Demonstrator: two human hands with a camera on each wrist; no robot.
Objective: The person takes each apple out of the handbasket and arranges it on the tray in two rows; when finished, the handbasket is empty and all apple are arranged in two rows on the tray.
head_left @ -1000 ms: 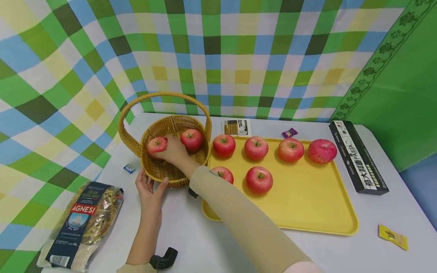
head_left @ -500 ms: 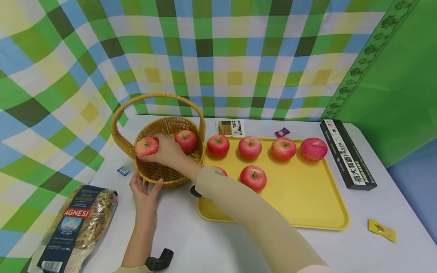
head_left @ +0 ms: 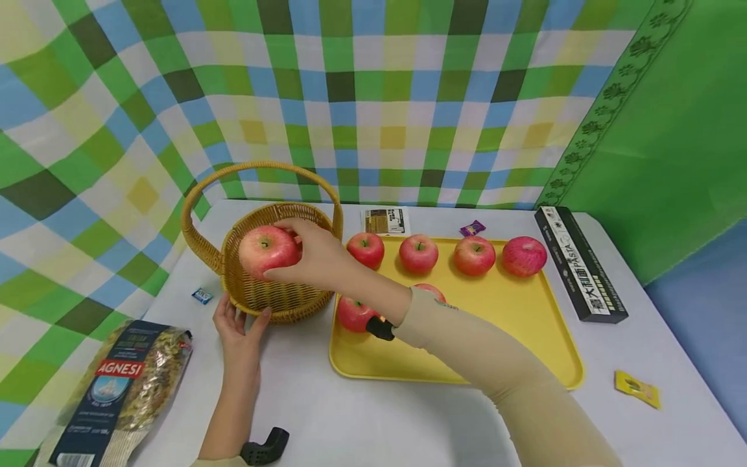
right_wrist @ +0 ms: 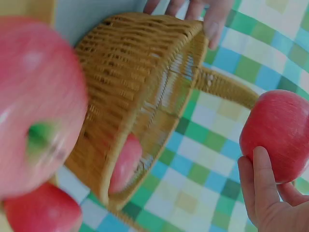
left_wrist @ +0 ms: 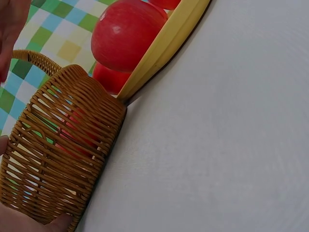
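My right hand [head_left: 318, 256] holds a red apple [head_left: 268, 251] above the wicker basket [head_left: 280, 298], its thumb and fingers around the fruit's side. In the right wrist view, this apple [right_wrist: 277, 135] hangs apart from the basket rim. Another apple [right_wrist: 126, 166] lies inside the basket; in the head view my right hand hides it. My left hand [head_left: 240, 334] rests with spread fingers against the basket's near left side. In the left wrist view, its thumb [left_wrist: 60, 223] touches the wicker wall.
A yellow tray [head_left: 496, 318] with several apples [head_left: 474, 255] stands right of the basket. A black pasta box [head_left: 580, 263] lies beyond it. A pasta bag [head_left: 125, 389] lies at the left. Small wrapped candies [head_left: 471, 228] and a flat printed packet [head_left: 386, 221] lie about.
My right hand has lifted the apple up from inside the basket and now holds it higher. My left hand stays against the basket. The head view has shifted slightly.
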